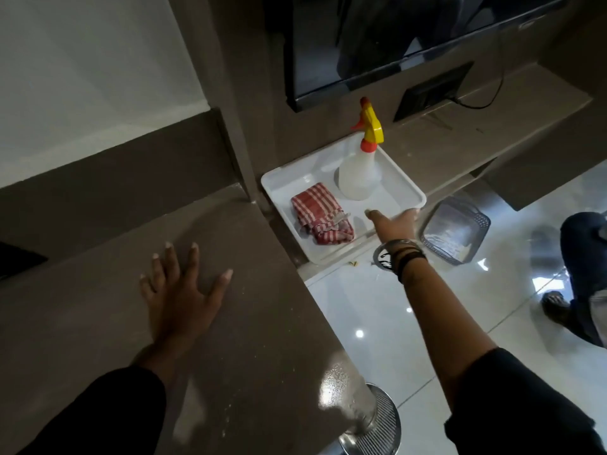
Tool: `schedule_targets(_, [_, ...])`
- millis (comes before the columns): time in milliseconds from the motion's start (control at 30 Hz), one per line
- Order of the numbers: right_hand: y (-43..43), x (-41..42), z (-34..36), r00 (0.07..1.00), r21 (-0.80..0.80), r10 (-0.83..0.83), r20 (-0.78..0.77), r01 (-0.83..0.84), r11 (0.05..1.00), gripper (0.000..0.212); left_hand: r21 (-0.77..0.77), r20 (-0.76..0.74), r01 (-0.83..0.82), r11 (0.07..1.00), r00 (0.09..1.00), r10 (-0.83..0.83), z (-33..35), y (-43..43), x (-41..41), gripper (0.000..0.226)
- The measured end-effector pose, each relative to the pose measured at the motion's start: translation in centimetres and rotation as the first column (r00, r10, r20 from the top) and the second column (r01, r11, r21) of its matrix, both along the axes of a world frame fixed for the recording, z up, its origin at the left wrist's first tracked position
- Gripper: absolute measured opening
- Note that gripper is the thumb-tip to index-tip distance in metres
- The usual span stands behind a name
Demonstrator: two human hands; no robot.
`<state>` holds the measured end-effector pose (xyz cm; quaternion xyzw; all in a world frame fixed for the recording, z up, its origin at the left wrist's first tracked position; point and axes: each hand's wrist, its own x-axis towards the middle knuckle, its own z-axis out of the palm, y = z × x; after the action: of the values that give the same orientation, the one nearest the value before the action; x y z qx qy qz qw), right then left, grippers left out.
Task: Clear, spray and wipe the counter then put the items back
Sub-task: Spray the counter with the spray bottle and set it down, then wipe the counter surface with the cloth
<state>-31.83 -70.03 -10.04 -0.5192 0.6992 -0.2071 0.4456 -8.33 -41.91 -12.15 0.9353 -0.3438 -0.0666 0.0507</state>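
White tray [407, 188] rim gripped by outstretched right hand [395, 223], left hand [177, 290] splayed flat on counter [249, 323]

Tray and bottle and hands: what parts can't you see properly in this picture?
Head view only:
- Right hand: fingers curl over the tray edge, so the grip is hidden.
- Bottle: cloudy plastic, so the liquid level is unclear.
- Cloth: crumpled, folds hide its underside.
- Screen: cut off by the top edge.
- Person on the right: cut off by the right edge, blurred.
- Left hand: palm hidden against the counter.
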Motion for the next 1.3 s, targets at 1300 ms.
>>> schedule_targets(1300, [36.7,3.6,4.4,0.488,-0.108,0.458,-0.743,-0.763,0.637,0.065,-0.384,-0.470,-0.041,0.923,0.868,-0.157,7.6,27.4,7.9,0.063])
